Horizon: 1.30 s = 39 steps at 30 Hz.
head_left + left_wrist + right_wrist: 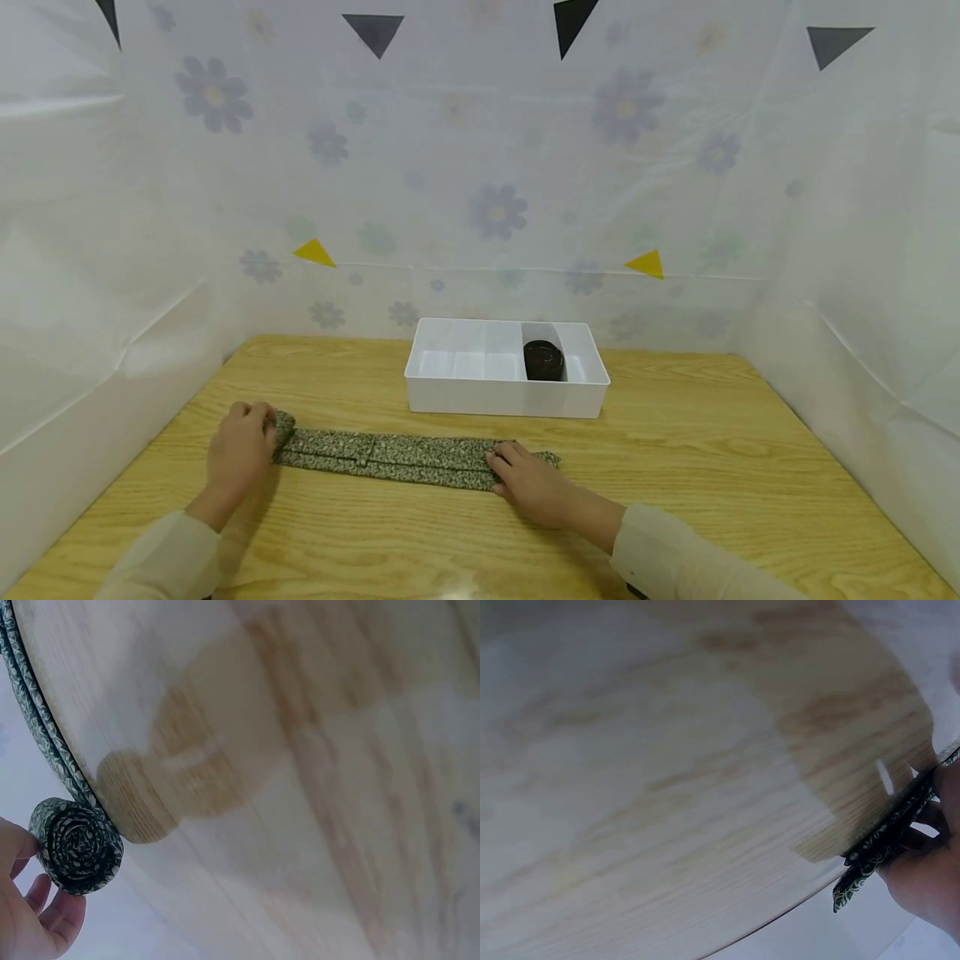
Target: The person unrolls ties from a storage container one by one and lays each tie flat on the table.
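A green necktie [435,457] with a small light pattern lies lengthwise across the wooden table, its long seam facing up. Its left end is wound into a coil [79,846], the spiral edge showing in the left wrist view. My left hand [242,446] holds this coil with curled fingers from its outer side. Toward the right end, my right hand [534,487] grips the tie, fingers on top and thumb at the near edge. A pointed tip [847,891] sticks out past that hand. Part of the tie under the right hand is hidden.
Behind the tie stands a white divided box [502,396]. One compartment toward its right holds a dark brown round item [543,360], perhaps something rolled up. White flowered sheets [495,167] enclose the table [360,542] at the back and both sides.
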Each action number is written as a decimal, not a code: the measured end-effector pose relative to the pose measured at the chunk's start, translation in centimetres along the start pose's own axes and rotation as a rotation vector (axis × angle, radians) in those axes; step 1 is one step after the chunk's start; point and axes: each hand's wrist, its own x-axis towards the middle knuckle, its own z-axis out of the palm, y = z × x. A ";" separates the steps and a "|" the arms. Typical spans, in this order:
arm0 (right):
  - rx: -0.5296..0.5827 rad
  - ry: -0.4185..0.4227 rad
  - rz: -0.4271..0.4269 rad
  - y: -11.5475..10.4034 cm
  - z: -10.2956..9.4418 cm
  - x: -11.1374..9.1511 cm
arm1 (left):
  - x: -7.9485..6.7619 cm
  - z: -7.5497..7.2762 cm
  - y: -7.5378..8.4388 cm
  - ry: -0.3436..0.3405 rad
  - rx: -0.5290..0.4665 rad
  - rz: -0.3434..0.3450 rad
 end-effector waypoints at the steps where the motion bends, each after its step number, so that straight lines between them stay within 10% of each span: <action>1: -0.001 0.003 -0.001 0.0 0.0 0.0 | 0.0 0.0 -0.1 0.001 0.004 0.002; 15: -0.003 0.014 -0.010 0.0 0.1 0.0 | 0.2 -0.6 -0.9 -0.193 -0.001 -0.109; 33: 0.165 -0.070 0.083 0.2 -0.4 0.3 | 0.5 -0.9 -2.1 -0.269 -0.110 -0.156; 39: 0.333 0.134 0.141 0.6 -0.2 1.0 | 0.6 -0.6 -2.3 -0.264 -0.139 -0.152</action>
